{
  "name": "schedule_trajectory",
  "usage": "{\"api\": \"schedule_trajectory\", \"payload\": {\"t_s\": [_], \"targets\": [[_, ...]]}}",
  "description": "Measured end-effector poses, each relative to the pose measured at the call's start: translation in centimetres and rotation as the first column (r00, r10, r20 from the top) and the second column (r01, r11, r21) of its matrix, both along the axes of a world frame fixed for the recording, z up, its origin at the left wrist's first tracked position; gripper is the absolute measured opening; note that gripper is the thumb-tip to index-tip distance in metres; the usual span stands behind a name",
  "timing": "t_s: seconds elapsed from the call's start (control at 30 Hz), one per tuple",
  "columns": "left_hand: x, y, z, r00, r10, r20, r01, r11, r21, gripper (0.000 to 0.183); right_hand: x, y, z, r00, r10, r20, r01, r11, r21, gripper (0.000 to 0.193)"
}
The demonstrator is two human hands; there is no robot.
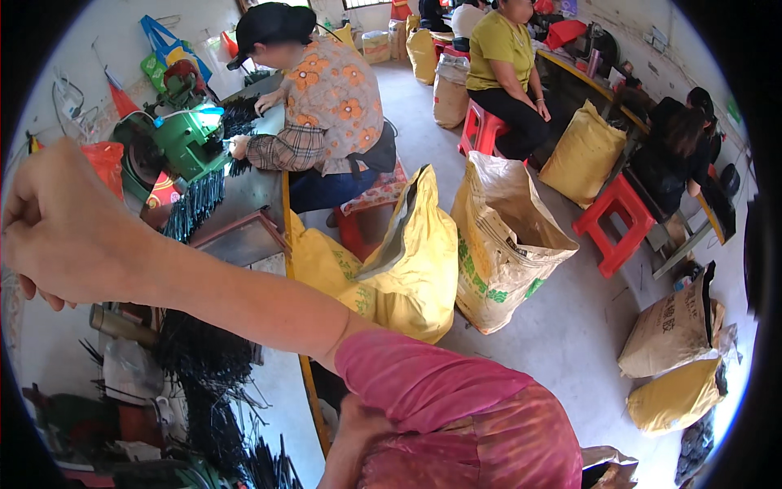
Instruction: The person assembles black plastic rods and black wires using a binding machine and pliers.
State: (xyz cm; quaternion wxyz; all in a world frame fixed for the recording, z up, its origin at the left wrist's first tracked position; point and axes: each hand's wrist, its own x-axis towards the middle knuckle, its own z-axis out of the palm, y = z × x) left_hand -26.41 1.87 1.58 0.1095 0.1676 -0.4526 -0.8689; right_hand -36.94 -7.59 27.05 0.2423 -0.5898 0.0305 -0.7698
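Note:
My right arm, in a short pink sleeve (432, 379), stretches across to the left. At its end my right hand (61, 228) is raised above the worktable, with its fingers curled and closed; whatever they may hold is hidden. Below the sleeve, my left hand (362, 424) rests against the pink clothing, its fingers out of sight. A pile of thin black strips (195, 350) lies on the worktable (285, 391) under my right forearm. Past that forearm are a shallow tray (244, 238) and a green machine (187, 143) with dark strips hanging from it.
A person in a flowered top (334, 98) works at the green machine. A yellow sack (419, 269) and an open pale sack (509, 244) stand beside the table. A red stool (615, 220), more sacks (672, 326) and seated people (505, 65) are to the right and behind.

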Motion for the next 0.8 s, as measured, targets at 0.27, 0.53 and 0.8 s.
{"api": "schedule_trajectory", "payload": {"t_s": [0.27,0.53,0.8], "targets": [[-1.0,-2.8,-1.3,0.883,0.316,-0.347,-0.254,0.944,0.212,0.052,1.5,-3.0,-0.7,0.994,-0.105,-0.039,0.102,0.993,-0.062,0.034],[-0.3,-1.0,1.0,0.934,0.247,-0.257,-0.163,0.938,0.307,0.067,2.8,-5.6,-0.8,0.953,-0.302,-0.027,0.298,0.949,-0.106,0.065],[0.9,0.6,0.5,0.993,0.117,0.003,-0.116,0.977,0.18,0.049,3.1,-4.4,-0.6,0.984,0.013,-0.18,-0.006,0.999,0.036,0.066]]}}
